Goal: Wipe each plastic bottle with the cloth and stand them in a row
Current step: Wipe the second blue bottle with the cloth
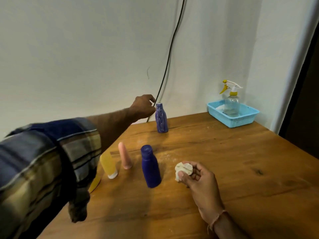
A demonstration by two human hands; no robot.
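My left hand has fingers curled just beside the neck of the streaky purple bottle, at 12 o'clock on the table; I cannot tell if they touch. My right hand, at 5 o'clock, pinches the balled cloth. I should hold the bottle's neck firmly, so it won't tip, and rub all around.

Spray bottle upright in blue basket, far table corner; black cable down wall.
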